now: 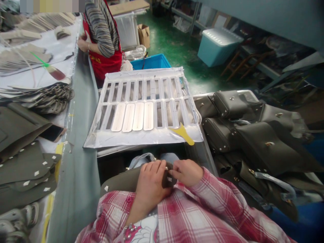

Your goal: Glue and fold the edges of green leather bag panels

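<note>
A dark olive handbag lies across my lap, close against my body, with small white patches on its surface. My left hand is closed over its right end, the fingers laid across the top and the thumb on the near side. My right hand has its fingers curled and pinches at that same end, beside the left fingertips. Exactly what the right fingertips grip is partly hidden. Just beyond stands a white slotted rack, carrying several pale oblong pieces and a yellow scraper.
Several olive bags are heaped to the right. Along the left runs a bench with stacked olive panels, a phone and a green-handled brush. A co-worker in a red apron stands at the bench beyond the rack.
</note>
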A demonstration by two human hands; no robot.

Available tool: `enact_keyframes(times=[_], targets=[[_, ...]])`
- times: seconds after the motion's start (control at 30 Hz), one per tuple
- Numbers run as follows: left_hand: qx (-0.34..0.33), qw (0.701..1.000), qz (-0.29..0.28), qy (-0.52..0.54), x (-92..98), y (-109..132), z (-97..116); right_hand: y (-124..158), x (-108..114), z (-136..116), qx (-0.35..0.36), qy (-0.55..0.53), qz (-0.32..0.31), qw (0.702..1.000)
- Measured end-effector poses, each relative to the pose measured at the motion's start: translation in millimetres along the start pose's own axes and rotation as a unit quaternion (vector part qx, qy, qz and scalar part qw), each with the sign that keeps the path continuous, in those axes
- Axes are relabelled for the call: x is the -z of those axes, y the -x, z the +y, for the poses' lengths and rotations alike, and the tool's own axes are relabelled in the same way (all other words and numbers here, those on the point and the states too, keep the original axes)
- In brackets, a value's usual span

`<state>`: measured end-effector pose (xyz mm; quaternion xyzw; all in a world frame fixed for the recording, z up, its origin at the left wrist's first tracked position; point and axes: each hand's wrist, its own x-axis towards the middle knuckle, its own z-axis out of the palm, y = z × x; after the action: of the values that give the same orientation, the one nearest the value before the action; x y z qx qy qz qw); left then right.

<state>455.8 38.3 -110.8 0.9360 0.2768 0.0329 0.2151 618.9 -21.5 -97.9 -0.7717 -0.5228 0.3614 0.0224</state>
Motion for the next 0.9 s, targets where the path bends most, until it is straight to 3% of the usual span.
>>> enact_keyframes(times=[0.27, 0.33, 0.43, 0.53, 0.67, 0.8, 0.9], targets=[[-0.008, 0.997, -0.011, -0.071, -4.7, -5.5, 9.8, -7.6, -29.9, 27.4, 0.013, -0.195, 0.028, 0.980], [-0.014, 0.996, -0.014, -0.083, -5.8, -6.1, 12.6, -9.8, -35.2, 31.8, 0.022, -0.267, 0.020, 0.963], [-0.021, 0.996, -0.014, -0.088, -7.4, -4.9, 14.3, -12.6, -39.8, 36.0, 0.036, -0.393, -0.041, 0.918], [-0.021, 0.996, -0.013, -0.084, -8.8, -3.1, 14.7, -13.6, -42.3, 38.4, 0.055, -0.447, -0.067, 0.890], [-0.024, 0.997, 0.001, -0.078, -10.0, -1.4, 16.9, -8.4, -42.6, 37.2, 0.059, -0.388, -0.016, 0.920], [-0.030, 0.997, 0.023, -0.067, -11.8, 1.1, 17.2, 4.6, -39.9, 26.9, 0.036, -0.241, 0.066, 0.968], [-0.034, 0.998, 0.034, -0.042, -12.5, 4.1, 12.4, 15.0, -38.5, 16.3, 0.007, -0.146, 0.110, 0.983]])
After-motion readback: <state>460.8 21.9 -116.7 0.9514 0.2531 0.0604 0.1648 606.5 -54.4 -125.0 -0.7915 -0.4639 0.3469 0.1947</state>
